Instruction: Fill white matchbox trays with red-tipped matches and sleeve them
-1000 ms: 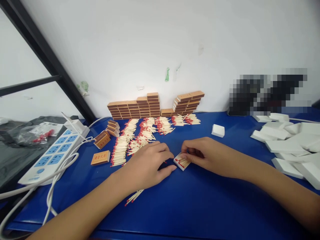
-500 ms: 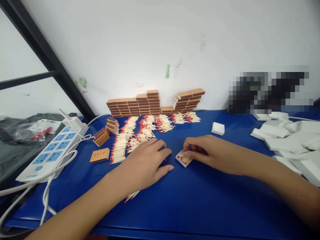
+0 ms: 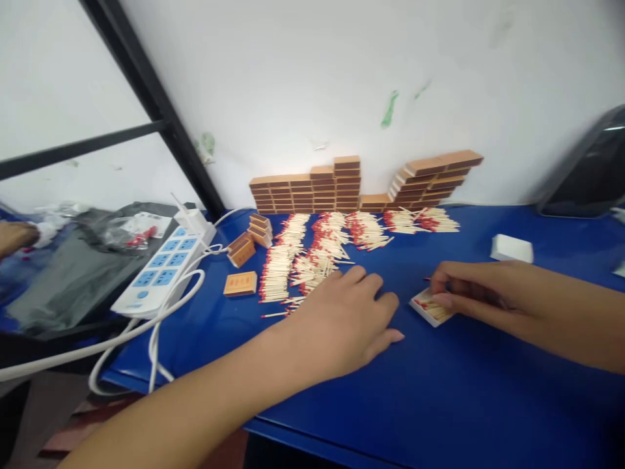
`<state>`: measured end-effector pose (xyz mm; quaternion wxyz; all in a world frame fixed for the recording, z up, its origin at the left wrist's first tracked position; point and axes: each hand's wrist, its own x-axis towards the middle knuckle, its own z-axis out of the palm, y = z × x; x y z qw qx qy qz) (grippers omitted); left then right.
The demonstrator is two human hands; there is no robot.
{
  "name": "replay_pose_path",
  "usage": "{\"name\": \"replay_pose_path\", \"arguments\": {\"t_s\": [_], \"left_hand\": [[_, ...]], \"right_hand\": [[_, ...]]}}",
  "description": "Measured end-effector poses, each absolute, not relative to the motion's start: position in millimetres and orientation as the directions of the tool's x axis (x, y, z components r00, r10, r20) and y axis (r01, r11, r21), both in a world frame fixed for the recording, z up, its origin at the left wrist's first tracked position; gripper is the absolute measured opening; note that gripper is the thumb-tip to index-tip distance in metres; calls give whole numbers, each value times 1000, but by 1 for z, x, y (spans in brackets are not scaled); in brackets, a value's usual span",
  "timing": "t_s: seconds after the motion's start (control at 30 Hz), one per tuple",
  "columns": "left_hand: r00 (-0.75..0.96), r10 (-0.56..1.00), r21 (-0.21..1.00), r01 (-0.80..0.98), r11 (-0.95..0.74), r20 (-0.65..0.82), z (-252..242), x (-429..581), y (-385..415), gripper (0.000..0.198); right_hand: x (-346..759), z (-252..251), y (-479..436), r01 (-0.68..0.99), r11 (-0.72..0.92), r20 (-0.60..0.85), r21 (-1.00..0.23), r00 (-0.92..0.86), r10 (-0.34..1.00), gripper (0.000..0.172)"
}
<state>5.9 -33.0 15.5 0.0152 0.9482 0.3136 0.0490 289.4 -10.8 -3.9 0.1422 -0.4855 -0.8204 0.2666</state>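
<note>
My right hand [image 3: 469,299] grips the right end of a small white matchbox tray [image 3: 428,316] lying on the blue table. Red-tipped matches show inside it, partly hidden by my fingers. A single match tip pokes out just beyond the tray. To the left, my left hand [image 3: 351,322] rests low over the table, palm down, fingers bent and thumb apart, with nothing seen in it. Past its fingers lie rows of loose matches [image 3: 286,264]. Another white tray [image 3: 512,249] sits beyond my right hand.
Stacked matchboxes [image 3: 303,192] line the wall. An orange matchbox [image 3: 240,284] and several others stand left of the matches. A white power strip [image 3: 156,270] with trailing cables lies further left. Another person's hand [image 3: 17,238] shows at the far left edge. A dark device [image 3: 586,169] leans at right.
The view has turned left, so everything sits further right in it. My right hand still grips the tray. My left hand stays beside the matches, fingers apart.
</note>
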Motion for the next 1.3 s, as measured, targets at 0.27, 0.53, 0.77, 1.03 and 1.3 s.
{"name": "replay_pose_path", "arguments": {"t_s": [0.27, 0.53, 0.77, 1.03, 1.3], "left_hand": [[803, 567, 187, 538, -822, 180, 7, 2, -24, 31], [786, 567, 314, 488, -814, 247, 5, 4, -20, 43], [730, 642, 436, 512, -740, 234, 5, 6, -16, 37], [698, 650, 436, 506, -745, 300, -1, 5, -14, 50], [729, 608, 418, 469, -778, 314, -3, 5, -12, 30]], "right_hand": [[280, 2, -10, 786, 343, -115, -513, -460, 881, 47], [269, 2, -11, 760, 404, -26, -509, -483, 875, 42], [265, 7, -13, 725, 412, -7, -552, -499, 867, 34], [257, 9, -21, 691, 403, -13, -600, -513, 858, 33], [255, 10, -22, 657, 403, 48, -637, -488, 871, 31]]}}
